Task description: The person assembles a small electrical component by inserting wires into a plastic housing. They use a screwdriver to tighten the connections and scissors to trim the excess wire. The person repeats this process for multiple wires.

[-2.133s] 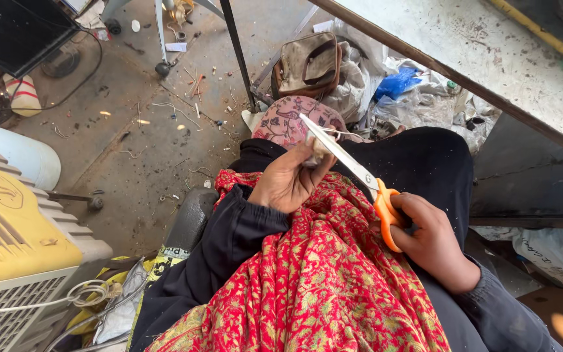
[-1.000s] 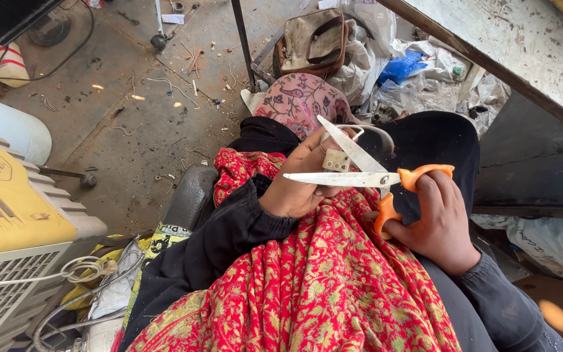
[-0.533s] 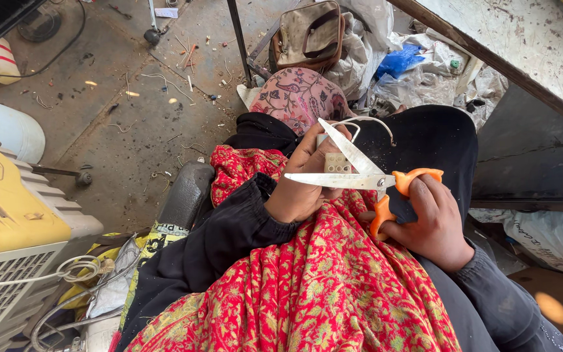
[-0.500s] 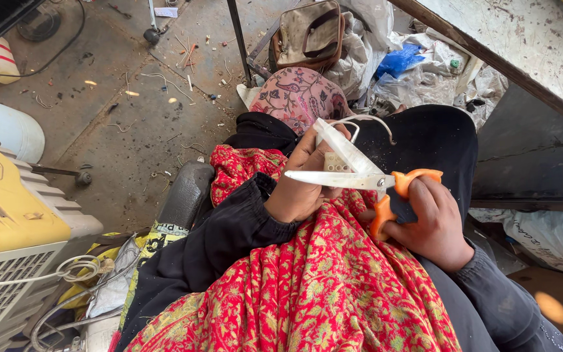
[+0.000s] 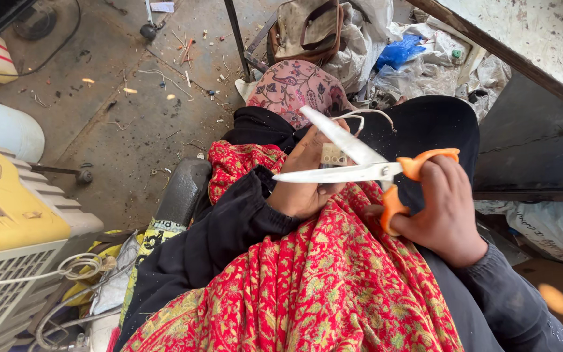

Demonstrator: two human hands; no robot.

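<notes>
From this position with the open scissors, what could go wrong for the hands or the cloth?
1. The open scissors have their blades spread around the small tan piece that the left hand pinches; the fingers lie very close, so closing may nick them.
2. The thin white wire loops beside the upper blade and might be cut by accident.
3. The red patterned cloth lies right under the right hand; the lower blade could snag it.

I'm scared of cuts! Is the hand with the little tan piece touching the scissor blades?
Cannot tell. In the head view the open scissors cross in front of the left hand holding the small tan piece; no gap or contact shows plainly.
</notes>
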